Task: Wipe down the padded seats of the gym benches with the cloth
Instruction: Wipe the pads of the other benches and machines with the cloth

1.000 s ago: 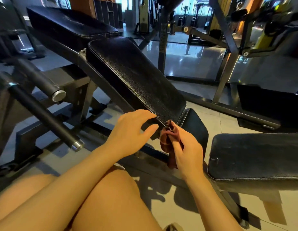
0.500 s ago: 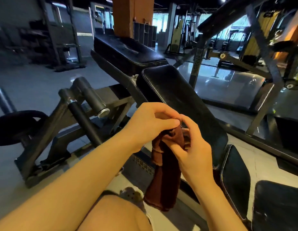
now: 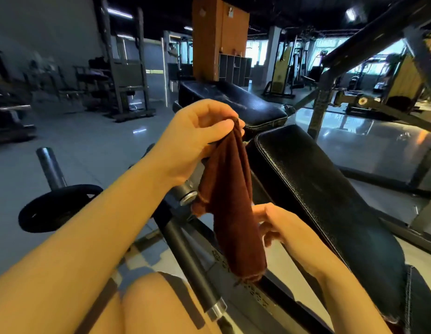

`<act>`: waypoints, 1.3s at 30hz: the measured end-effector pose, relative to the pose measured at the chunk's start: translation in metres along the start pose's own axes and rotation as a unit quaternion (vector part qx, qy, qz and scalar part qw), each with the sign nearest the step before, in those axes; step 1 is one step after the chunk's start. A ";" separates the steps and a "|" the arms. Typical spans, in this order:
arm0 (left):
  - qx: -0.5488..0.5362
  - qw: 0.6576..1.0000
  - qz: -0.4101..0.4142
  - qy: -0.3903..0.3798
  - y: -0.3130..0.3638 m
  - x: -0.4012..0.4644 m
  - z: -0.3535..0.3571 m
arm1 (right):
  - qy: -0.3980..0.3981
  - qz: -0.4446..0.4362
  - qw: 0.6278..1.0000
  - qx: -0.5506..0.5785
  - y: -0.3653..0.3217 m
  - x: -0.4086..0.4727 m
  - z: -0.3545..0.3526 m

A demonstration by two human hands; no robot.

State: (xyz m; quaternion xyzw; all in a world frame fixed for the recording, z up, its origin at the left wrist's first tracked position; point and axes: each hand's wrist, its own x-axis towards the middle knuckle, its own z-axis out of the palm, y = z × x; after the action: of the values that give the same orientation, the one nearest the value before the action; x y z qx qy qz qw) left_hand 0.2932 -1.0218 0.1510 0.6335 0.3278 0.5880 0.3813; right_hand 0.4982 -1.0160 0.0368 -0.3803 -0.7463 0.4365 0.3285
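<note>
A brown cloth (image 3: pixel 230 208) hangs down in front of me. My left hand (image 3: pixel 197 138) pinches its top corner and holds it up. Lower down, my right hand (image 3: pixel 277 225) touches the cloth's right edge with loosely bent fingers; whether it grips the cloth is unclear. To the right lies the long black padded bench back (image 3: pixel 325 196), sloping down towards me. A second black pad (image 3: pixel 236 102) sits beyond it, partly hidden by my left hand.
A black weight plate (image 3: pixel 58 206) on a steel bar (image 3: pixel 49 166) is at the left. Steel handles (image 3: pixel 188 259) of the bench frame run under the cloth. A grey machine frame (image 3: pixel 330 80) stands at the right, racks at the back left. My knees are at the bottom.
My left hand has lifted the cloth's top higher and the cloth now hangs open. My right hand let go of the top and dropped to the cloth's lower edge. The view tilted up.
</note>
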 end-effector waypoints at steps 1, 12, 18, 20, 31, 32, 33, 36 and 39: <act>-0.011 1.000 0.009 0.005 0.003 0.003 -0.005 | -0.010 0.001 1.000 0.029 -0.004 0.005 0.003; 0.001 0.998 0.019 0.061 0.009 0.020 -0.081 | 0.135 -0.009 0.988 -0.068 -0.032 0.066 0.044; 0.050 0.992 -0.056 0.104 -0.005 0.026 -0.124 | 0.279 -0.171 0.905 -0.271 -0.069 0.065 0.013; 0.051 0.991 -0.064 0.107 -0.013 0.025 -0.128 | 0.321 -0.228 0.845 -0.363 -0.091 0.076 -0.001; 0.047 0.994 -0.062 0.076 -0.054 0.062 -0.137 | 0.155 -0.104 0.860 -0.475 -0.139 0.235 -0.062; 0.098 0.991 -0.077 0.050 -0.061 0.063 -0.142 | 0.131 -0.047 0.864 -0.484 -0.128 0.239 -0.059; 0.134 0.987 -0.088 0.031 -0.069 0.066 -0.147 | 0.128 -0.012 0.865 -0.485 -0.118 0.239 -0.056; 0.186 0.979 -0.061 0.053 -0.090 0.084 -0.157 | 0.123 0.031 0.876 -0.466 -0.101 0.241 -0.053; 0.252 0.964 0.032 0.082 -0.102 0.107 -0.161 | 0.082 0.075 0.878 -0.466 -0.103 0.251 -0.058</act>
State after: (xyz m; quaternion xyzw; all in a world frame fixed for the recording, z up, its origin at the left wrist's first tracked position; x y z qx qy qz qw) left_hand 0.1460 -0.8633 0.1178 0.6687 0.4751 0.5486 0.1620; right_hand 0.3928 -0.8122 0.1931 -0.5785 -0.8030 0.0284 0.1401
